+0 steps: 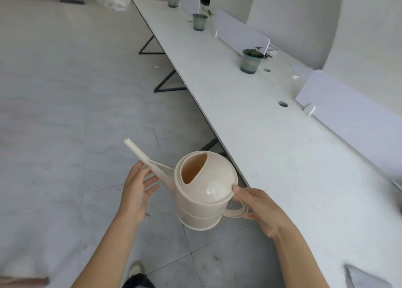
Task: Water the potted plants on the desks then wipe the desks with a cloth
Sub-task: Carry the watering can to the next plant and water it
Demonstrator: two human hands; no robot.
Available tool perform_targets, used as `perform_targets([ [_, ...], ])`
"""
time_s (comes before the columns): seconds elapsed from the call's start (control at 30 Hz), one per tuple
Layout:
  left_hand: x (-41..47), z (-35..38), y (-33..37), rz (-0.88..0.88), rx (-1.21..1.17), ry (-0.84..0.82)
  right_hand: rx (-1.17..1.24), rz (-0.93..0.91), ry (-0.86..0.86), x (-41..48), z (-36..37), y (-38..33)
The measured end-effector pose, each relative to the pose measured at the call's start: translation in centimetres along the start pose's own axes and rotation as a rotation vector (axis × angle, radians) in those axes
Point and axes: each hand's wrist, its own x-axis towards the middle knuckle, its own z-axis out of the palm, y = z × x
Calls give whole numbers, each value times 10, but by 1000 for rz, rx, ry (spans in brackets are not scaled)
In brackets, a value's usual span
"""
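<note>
Head view, left to right, all places given from the watering can (pixel 204 192). Left of the can lies pale tiled floor (pixel 54 113). The left hand (pixel 136 192) is just left of the can body, its fingers spread and nearly straight, resting against the lower part of the long spout (pixel 139 155), which rises up and leftward from the can. The cream can itself is held in the air over the floor, roughly upright, its top opening facing the camera; whether it holds water cannot be told. Below the can, a shoe (pixel 136 268) stands on the floor. At the can's right side the right hand (pixel 258 209) grips the loop handle (pixel 238 210), thumb pressed on the top rim and fingers curled beneath the loop. Right of and beyond the can runs a long white desk (pixel 272 146). On it, well beyond the can, stand three green potted plants: the nearest pot (pixel 250 61), a middle pot (pixel 199 22) and a far pot (pixel 173 1). Pale divider panels (pixel 352 113) line the desk's far edge, right of the can.
</note>
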Motion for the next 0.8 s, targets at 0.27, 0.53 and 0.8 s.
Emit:
perform_targets([
  [0.27,86,-50,59,10,11,-66,38,4,21,67,77,-66],
  [0.53,175,-44,108,17,17,-103,77,9,41,131,109,-121],
  [0.8,273,-10,135,18,57,-112,113,-11,43,235,94,-163],
])
